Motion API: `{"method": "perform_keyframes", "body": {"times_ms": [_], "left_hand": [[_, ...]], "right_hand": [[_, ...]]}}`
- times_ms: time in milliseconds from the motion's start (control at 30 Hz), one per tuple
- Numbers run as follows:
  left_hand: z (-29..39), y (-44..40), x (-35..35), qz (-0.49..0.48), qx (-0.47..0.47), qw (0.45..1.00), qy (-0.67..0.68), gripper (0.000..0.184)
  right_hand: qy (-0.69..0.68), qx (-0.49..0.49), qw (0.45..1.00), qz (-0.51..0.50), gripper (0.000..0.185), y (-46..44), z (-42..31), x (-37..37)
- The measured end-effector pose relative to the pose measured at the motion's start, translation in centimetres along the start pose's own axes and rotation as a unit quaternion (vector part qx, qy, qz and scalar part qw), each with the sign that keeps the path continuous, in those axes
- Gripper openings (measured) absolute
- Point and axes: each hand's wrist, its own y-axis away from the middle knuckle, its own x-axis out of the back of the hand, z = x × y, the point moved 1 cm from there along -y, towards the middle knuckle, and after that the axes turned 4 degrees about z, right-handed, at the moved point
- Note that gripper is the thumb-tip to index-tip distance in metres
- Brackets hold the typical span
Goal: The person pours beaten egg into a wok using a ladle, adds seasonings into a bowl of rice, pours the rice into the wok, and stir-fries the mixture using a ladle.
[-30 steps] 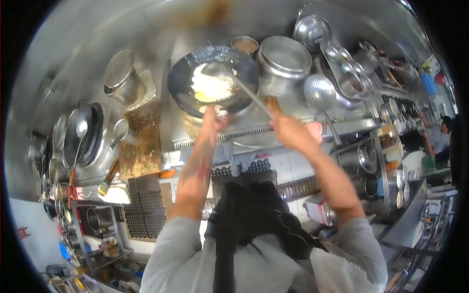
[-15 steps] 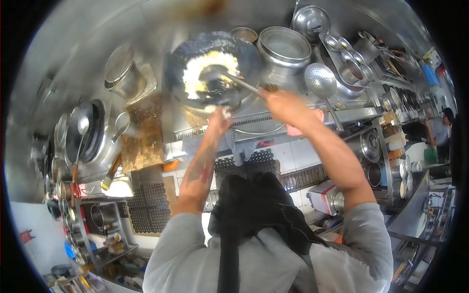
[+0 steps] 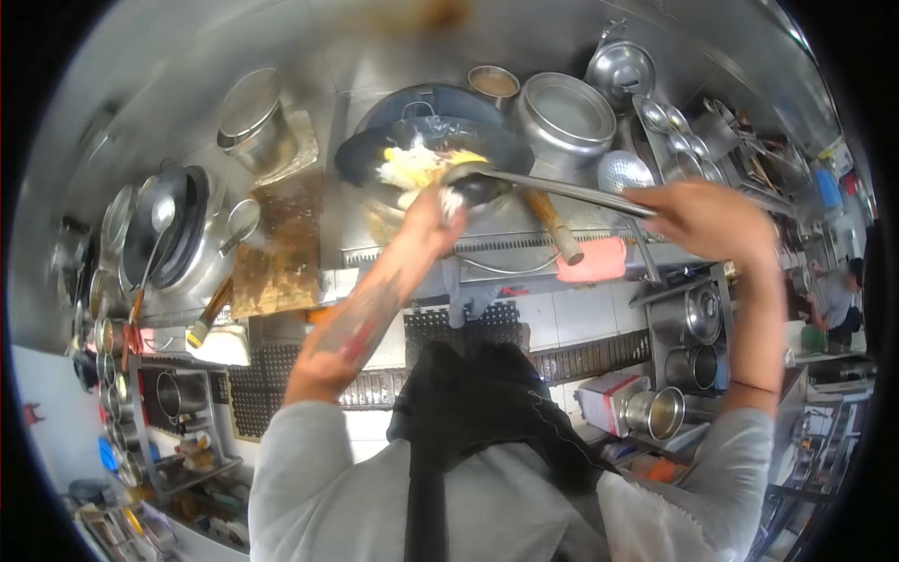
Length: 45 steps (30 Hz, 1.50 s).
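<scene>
My left hand (image 3: 435, 225) is closed at the near rim of a dark wok (image 3: 361, 159), with a bit of white cloth (image 3: 452, 201) showing between hand and wok. The wok is tilted, its far side raised off the stove. White rice mixed with yellow egg (image 3: 421, 167) lies inside it. My right hand (image 3: 702, 217) is wrapped around the long metal handle of a ladle (image 3: 571, 190). The ladle's bowl is over the wok's near right side, just beside my left hand.
Right of the wok stand a lidded steel pot (image 3: 567, 112) and a perforated skimmer (image 3: 626, 173). A wooden-handled tool (image 3: 554, 228) and pink cloth (image 3: 592, 259) lie at the stove's front. A wooden board (image 3: 276, 244) and steel pot (image 3: 257, 126) are left. Another person (image 3: 833, 295) stands far right.
The wok has tipped up from lying flat, and the food has bunched together. My right hand has moved right, drawing the ladle from the wok's middle to its near right side.
</scene>
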Motion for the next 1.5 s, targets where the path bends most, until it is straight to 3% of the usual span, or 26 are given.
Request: {"method": "perform_keyframes", "body": {"times_ms": [33, 100, 133, 300, 367, 400, 467, 500, 567, 600, 633, 667, 733, 800, 833, 933, 1000, 1033, 1067, 1133, 1167, 1200, 1233, 1267, 1400, 1500], "left_hand": [[-0.7, -2.1, 0.5, 0.007, -0.040, 0.999, -0.018, 0.022], [-5.2, -8.6, 4.5, 0.026, -0.081, 0.996, -0.040, 0.023], [-7.4, -10.8, 6.8, 0.037, -0.083, 0.995, -0.047, 0.024], [-10.5, -7.8, 10.7, -0.007, -0.046, 0.995, -0.091, 0.020], [-8.2, -7.8, 8.1, 0.034, -0.082, 0.995, -0.037, 0.022], [-7.0, -11.5, 8.0, 0.026, -0.106, 0.994, -0.018, 0.023], [-2.9, -10.0, 4.4, 0.073, -0.107, 0.991, -0.047, 0.021], [-1.8, -12.0, 4.4, 0.034, -0.100, 0.993, -0.053, 0.022], [-1.5, -14.5, 6.3, 0.010, -0.093, 0.995, -0.046, 0.022], [-1.3, -14.9, 7.0, -0.010, -0.085, 0.996, -0.039, 0.024], [-1.5, -13.6, 7.9, -0.082, -0.074, 0.993, -0.044, 0.026], [-1.5, -11.3, 7.8, -0.085, -0.076, 0.993, -0.044, 0.026], [-1.9, -6.0, 7.9, -0.058, -0.091, 0.989, -0.103, 0.031], [-2.2, -4.1, 9.6, -0.052, -0.113, 0.983, -0.136, 0.034], [-2.2, -3.5, 10.3, -0.047, -0.139, 0.976, -0.164, 0.037], [-2.0, -2.1, 13.5, 0.009, -0.121, 0.971, -0.204, 0.040], [-2.1, 0.3, 12.9, -0.028, -0.074, 0.987, -0.140, 0.042], [-2.1, 0.9, 12.2, -0.068, -0.025, 0.995, -0.073, 0.045], [-2.1, 0.7, 12.1, -0.067, -0.024, 0.994, -0.077, 0.045], [-2.4, -0.6, 11.6, -0.155, -0.038, 0.985, -0.065, 0.048], [-2.4, -1.4, 11.1, -0.146, -0.016, 0.988, -0.041, 0.049], [-1.9, -1.7, 10.0, -0.143, -0.020, 0.989, -0.042, 0.049], [-1.3, -1.6, 8.6, -0.132, 0.022, 0.991, -0.004, 0.050], [-1.1, -1.8, 7.2, -0.120, 0.067, 0.990, 0.033, 0.051], [-0.4, -10.4, 4.1, -0.019, 0.031, 0.999, 0.017, 0.044], [-0.2, -12.3, 3.3, 0.054, 0.012, 0.998, -0.003, 0.040]], "right_hand": [[-0.014, 0.017, 0.999, 0.032, 0.044, -3.0, -0.4, -3.1], [-0.069, -0.045, 0.996, -0.017, 0.045, -9.6, -1.1, -8.7], [-0.076, -0.055, 0.995, 0.034, 0.046, -11.3, -1.6, -11.3], [-0.182, -0.164, 0.957, 0.153, 0.049, -7.8, -5.1, -15.6], [-0.512, -0.165, 0.829, 0.150, 0.054, -4.9, -5.5, -15.7], [-0.513, -0.169, 0.829, 0.146, 0.054, -4.1, -6.3, -14.0], [-0.716, -0.136, 0.658, 0.189, 0.055, -2.8, -8.0, -9.7], [-0.715, -0.135, 0.659, 0.189, 0.055, -3.4, -7.5, -9.6], [-0.888, -0.034, 0.435, 0.142, 0.052, -5.7, -5.6, -9.8], [-0.888, -0.035, 0.436, 0.141, 0.052, -7.3, -4.4, -11.5], [-0.944, -0.029, 0.323, 0.061, 0.047, -9.5, -3.0, -14.5], [-0.979, -0.020, 0.203, -0.020, 0.043, -11.7, -1.9, -17.4], [-0.986, -0.148, 0.075, -0.015, 0.038, -16.2, -2.7, -23.5], [-0.880, -0.172, 0.442, 0.011, 0.049, -22.7, -1.0, -30.8], [-0.880, -0.172, 0.442, 0.011, 0.049, -22.5, -1.1, -30.1], [-0.774, -0.183, 0.603, 0.062, 0.053, -18.0, -4.0, -23.1], [-0.686, -0.187, 0.696, 0.100, 0.056, -16.4, -4.9, -20.1], [-0.802, -0.188, 0.565, 0.047, 0.056, -16.2, -4.1, -20.2], [-0.804, -0.189, 0.561, 0.048, 0.056, -17.9, -2.5, -22.6], [-0.877, -0.159, 0.447, -0.080, 0.057, -23.1, 0.8, -29.1], [-0.797, -0.208, 0.567, -0.016, 0.059, -24.1, -0.6, -28.3], [-0.798, -0.204, 0.567, -0.018, 0.059, -24.6, -1.1, -26.9], [-0.559, -0.173, 0.803, 0.110, 0.060, -24.9, -1.1, -25.0], [-0.248, -0.123, 0.935, 0.224, 0.060, -25.1, -1.3, -23.7], [-0.250, -0.198, 0.933, 0.166, 0.060, -26.0, -1.0, -24.2], [-0.262, -0.090, 0.952, 0.129, 0.060, -19.6, 0.0, -26.1]]}}
